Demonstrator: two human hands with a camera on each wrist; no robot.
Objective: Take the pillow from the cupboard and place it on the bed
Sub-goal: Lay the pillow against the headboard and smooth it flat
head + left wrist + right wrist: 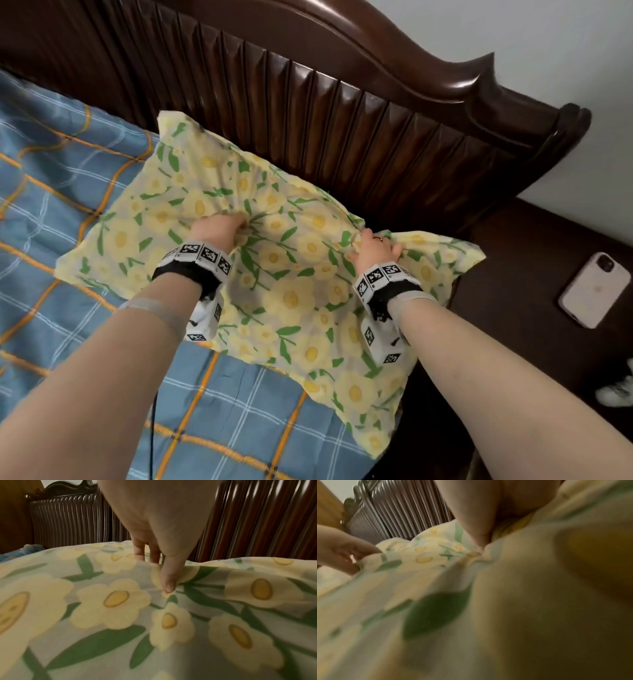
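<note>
A pillow (291,274) in a pale yellow cover with yellow flowers and green leaves lies on the bed (68,178), its far edge against the dark wooden headboard (376,120). My left hand (222,228) grips a bunch of the cover near the pillow's middle; in the left wrist view the thumb (169,580) and fingers pinch a fold of the pillow (120,608). My right hand (375,245) clutches the fabric at the pillow's right end. In the blurred right wrist view the right hand (479,524) digs into the pillow (471,601).
The bed carries a blue sheet with orange and white checks. A dark wooden nightstand (534,260) stands to the right with a white phone (594,289) on it. A white shoe (616,390) shows at the right edge. A black cable (152,431) hangs below my left arm.
</note>
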